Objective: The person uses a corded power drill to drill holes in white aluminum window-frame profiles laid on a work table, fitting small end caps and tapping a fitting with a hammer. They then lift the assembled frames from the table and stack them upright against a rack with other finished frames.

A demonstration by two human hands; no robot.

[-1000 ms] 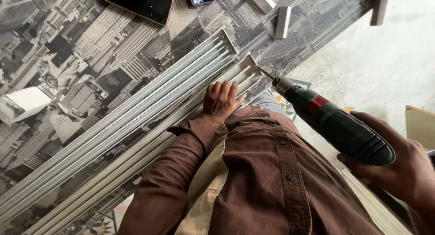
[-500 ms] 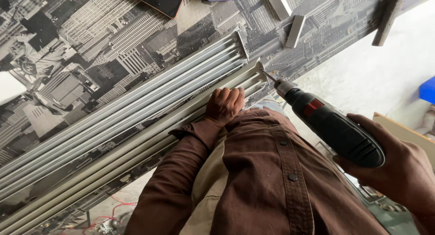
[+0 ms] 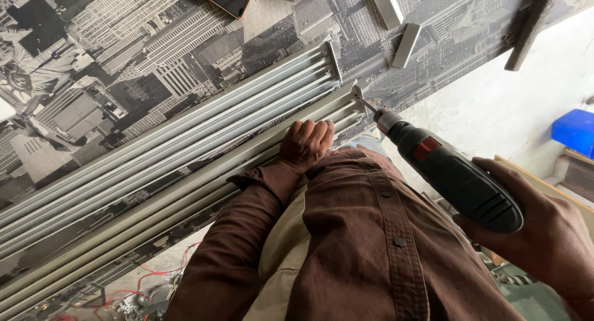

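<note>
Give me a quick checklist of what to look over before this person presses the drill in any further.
1. Drill gripped firmly: ok, the right hand wraps its rear end.
2. Bit lined up: ok, its tip meets the end bracket of the long grey metal rails.
3. Rails steadied: ok, the left hand presses down on them near that end.
4. Fingers out of the bit's path: ok, the left hand sits beside the bit, apart from it.
5. Bit seated in a screw or hole: cannot tell, too small to see.
6. Loose items on the table: ok, the two short metal pieces lie away from the drill.
</note>
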